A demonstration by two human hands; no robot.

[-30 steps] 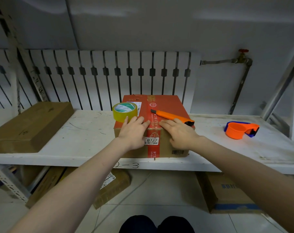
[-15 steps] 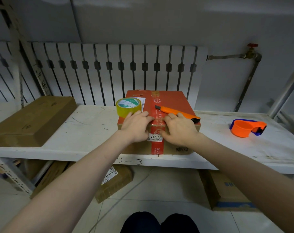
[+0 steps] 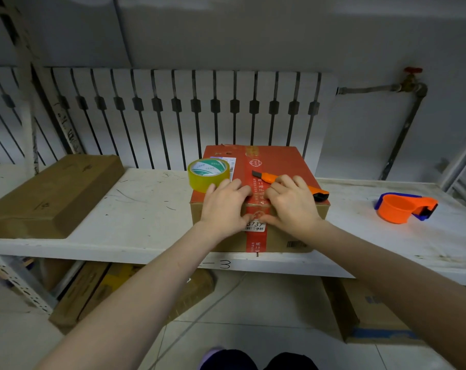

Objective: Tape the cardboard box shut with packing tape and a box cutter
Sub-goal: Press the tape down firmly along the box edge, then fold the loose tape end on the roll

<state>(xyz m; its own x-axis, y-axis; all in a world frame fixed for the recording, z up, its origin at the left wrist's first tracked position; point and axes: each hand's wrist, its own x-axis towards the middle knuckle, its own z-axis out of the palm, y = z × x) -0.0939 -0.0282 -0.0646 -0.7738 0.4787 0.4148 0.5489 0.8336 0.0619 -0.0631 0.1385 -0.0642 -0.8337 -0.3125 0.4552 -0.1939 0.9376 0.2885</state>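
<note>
Box [image 3: 279, 166], red-topped cardboard, sits at front edge of white shelf [image 3: 135, 209], its near face about flush w/ the shelf lip. Red tape strip [image 3: 255, 188] runs down the top's centre and over the front edge onto the brown front face, past a white label [image 3: 255, 226].

Left hand [image 3: 222, 209] lies palm-down on the box's near top edge, left of the strip; fingers spread flat, pressing, nothing held. Right hand [image 3: 293, 206] mirrors it on the right side, also flat and empty, fingertips touching the strip's edge, thumb wrapped over the front edge beside the label. Both thumbs nearly meet at the strip.

Tape roll [image 3: 208, 174], yellowish w/ green-white core label, stands on the box's top-left part, overhanging the left edge slightly, just beyond left-hand fingertips. Box cutter [image 3: 290, 182], orange w/ black end, lies diagonally across the top's right half, blade end toward the strip; right-hand fingers partly cover its middle, black end at the right edge.

Room: open shelf surface on both sides of the box. Left side is bare up to a flat brown carton [image 3: 50, 193], well apart. Right side bare up to an orange-and-blue tape dispenser [image 3: 405, 208], also well apart. White radiator [image 3: 173, 116] close behind the box; pipe w/ red-handled valve [image 3: 413, 76] at upper right. Below shelf: more cartons [image 3: 365, 311] on tiled floor.
</note>
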